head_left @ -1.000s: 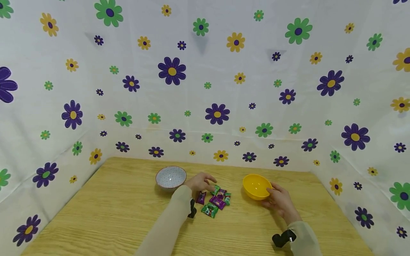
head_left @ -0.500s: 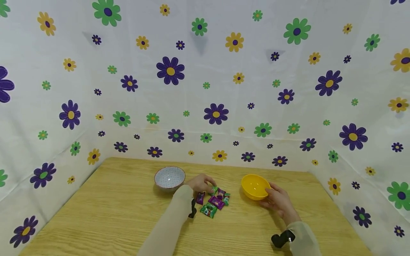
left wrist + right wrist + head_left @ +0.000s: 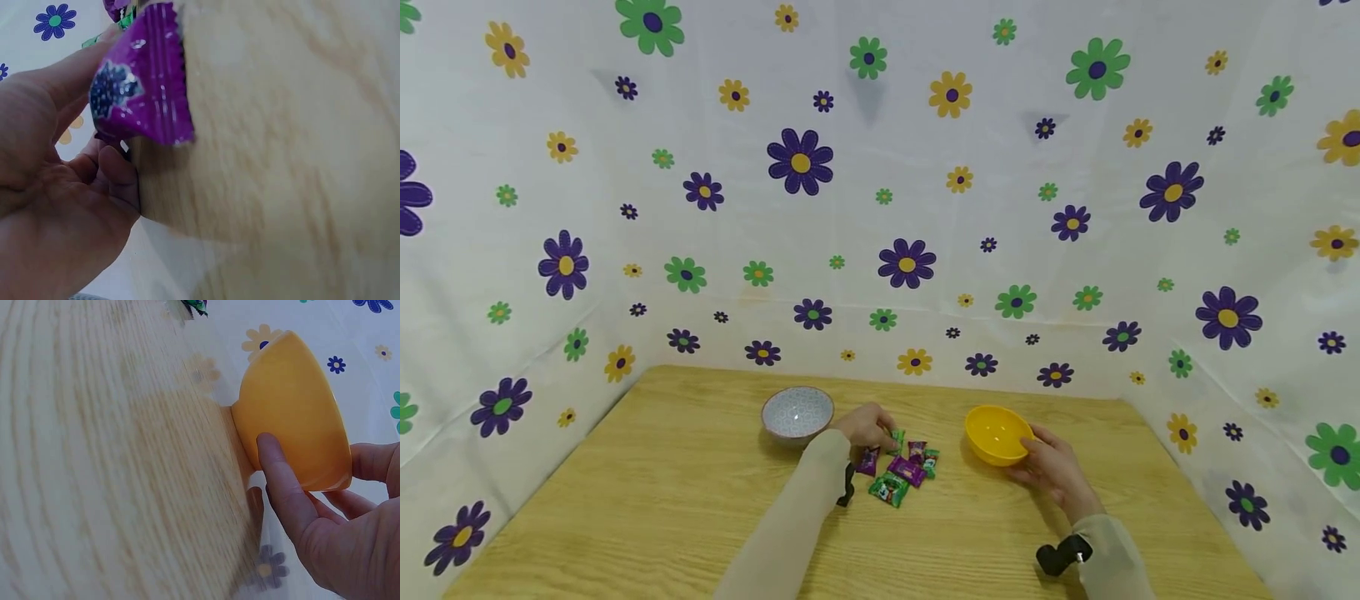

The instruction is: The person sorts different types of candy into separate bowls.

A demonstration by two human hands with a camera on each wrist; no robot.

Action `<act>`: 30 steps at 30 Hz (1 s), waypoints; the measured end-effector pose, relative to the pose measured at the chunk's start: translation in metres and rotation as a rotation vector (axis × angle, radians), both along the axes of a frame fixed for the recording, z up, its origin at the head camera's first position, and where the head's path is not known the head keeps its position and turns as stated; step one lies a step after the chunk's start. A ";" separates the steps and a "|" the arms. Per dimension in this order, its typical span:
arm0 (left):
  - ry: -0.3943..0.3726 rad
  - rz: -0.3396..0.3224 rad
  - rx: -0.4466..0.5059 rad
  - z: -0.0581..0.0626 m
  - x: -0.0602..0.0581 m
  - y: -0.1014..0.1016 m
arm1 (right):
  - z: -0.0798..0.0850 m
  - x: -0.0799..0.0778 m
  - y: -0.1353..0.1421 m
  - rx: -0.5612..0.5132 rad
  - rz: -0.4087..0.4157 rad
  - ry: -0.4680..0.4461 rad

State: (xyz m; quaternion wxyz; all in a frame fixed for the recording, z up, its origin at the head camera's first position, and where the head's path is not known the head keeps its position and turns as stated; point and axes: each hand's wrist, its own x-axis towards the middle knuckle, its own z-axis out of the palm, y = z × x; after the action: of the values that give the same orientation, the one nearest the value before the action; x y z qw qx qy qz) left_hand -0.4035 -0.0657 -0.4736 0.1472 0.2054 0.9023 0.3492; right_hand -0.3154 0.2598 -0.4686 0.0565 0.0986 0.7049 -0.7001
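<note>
The left hand [image 3: 867,425] pinches a green candy [image 3: 898,437] at its fingertips; a purple candy [image 3: 868,461] lies just beside it (a dragging wrist could scatter it). The right hand [image 3: 1063,472] grips a yellow bowl [image 3: 995,432] by rim and side; a slack hold might tip it.

Flower-printed white sheeting [image 3: 850,225] — around a wood-grain table [image 3: 662,475].

The left hand [image 3: 863,426] partly hides a green candy [image 3: 897,439].
</note>
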 end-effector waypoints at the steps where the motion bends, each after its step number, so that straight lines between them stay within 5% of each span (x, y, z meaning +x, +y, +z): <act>1: -0.003 0.008 0.004 0.000 0.001 0.000 | 0.000 0.000 0.000 0.001 -0.002 0.000; 10: 0.011 -0.016 0.029 0.000 0.010 0.002 | -0.003 0.004 0.002 -0.003 -0.002 -0.019; 18: 0.018 -0.041 0.176 0.002 0.004 -0.003 | 0.005 -0.003 0.002 0.013 0.019 0.011; 23: -0.009 -0.025 0.281 0.009 0.005 -0.005 | 0.005 -0.006 0.000 -0.010 0.029 0.009; 30: 0.015 -0.012 0.302 0.020 0.015 0.004 | -0.001 -0.003 -0.001 -0.018 0.025 0.002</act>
State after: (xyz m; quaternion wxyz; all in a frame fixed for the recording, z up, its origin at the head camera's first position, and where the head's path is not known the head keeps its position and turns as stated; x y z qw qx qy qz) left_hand -0.3880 -0.0617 -0.4539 0.1100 0.2329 0.8395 0.4784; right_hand -0.3189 0.2584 -0.4697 0.0654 0.0883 0.6998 -0.7058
